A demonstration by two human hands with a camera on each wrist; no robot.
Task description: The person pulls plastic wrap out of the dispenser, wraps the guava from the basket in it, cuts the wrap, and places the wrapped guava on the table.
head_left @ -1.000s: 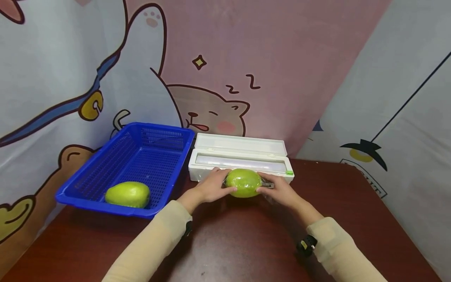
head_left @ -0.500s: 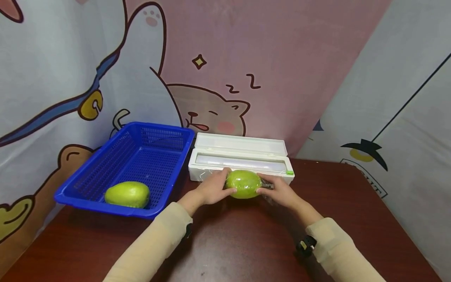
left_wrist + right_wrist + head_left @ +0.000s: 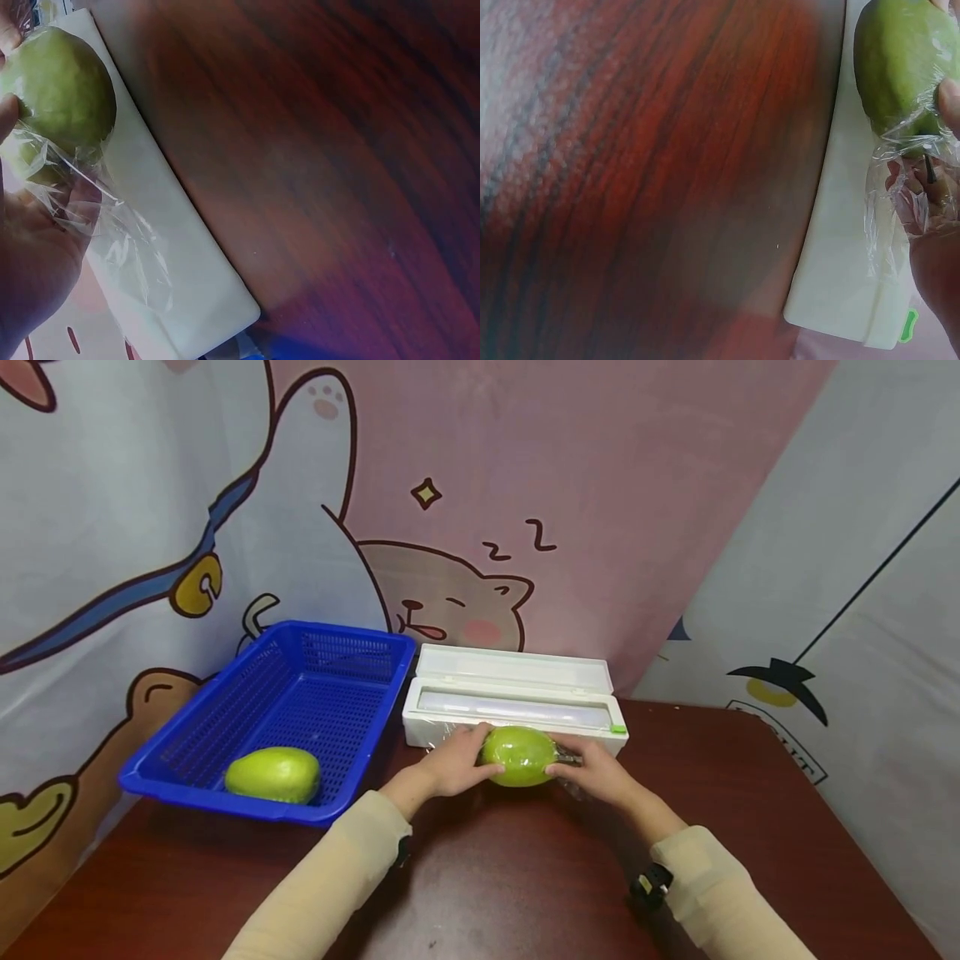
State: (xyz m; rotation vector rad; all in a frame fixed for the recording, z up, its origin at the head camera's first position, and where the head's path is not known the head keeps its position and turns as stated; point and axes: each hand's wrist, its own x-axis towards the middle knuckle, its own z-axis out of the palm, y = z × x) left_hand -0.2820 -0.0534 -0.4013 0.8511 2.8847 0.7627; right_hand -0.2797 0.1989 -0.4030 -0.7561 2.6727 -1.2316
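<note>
A green papaya (image 3: 519, 757), glossy under clear cling film, is held between both hands in front of a white cling film dispenser. The left hand (image 3: 455, 762) grips its left end, thumb on the near side and fingers reaching behind. At the other end the right hand (image 3: 594, 766) holds it the same way, with gathered film (image 3: 922, 191) and a dark stem by its palm. Loose film (image 3: 135, 255) hangs past the left hand in the left wrist view. The far side of the fruit is hidden.
The dispenser (image 3: 517, 693) stands with its lid raised at the back of the brown table (image 3: 480, 893). To the left, a blue plastic basket (image 3: 335, 760) holds a second green papaya (image 3: 272, 774). A printed curtain (image 3: 600, 485) hangs behind.
The papaya has come slightly lower in the head view. The left hand's fingers have shifted right, closer onto the fruit, while the right hand keeps its hold.
</note>
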